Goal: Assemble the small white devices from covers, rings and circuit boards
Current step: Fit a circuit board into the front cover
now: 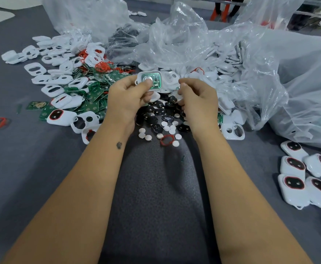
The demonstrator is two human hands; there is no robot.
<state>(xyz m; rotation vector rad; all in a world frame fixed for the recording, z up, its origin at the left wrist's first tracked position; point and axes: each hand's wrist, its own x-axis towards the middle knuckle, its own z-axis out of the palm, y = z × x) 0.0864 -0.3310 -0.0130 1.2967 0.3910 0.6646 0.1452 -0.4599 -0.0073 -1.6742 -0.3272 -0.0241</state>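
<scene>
Left hand (pixel 125 96) gripping white cover (pixel 149 80), right hand (pixel 197 98) fingers curled, grasp unclear, plastic bags (pixel 251 60) behind

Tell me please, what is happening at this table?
A person is assembling small white devices. The left hand holds a white cover with a green circuit board inside. The right hand pinches something small beside it. Loose parts lie piled ahead, and finished devices rest at the right.

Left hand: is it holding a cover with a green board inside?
Yes, the left hand holds a white cover with a green circuit board showing inside it, thumb pressing on its centre.
</scene>
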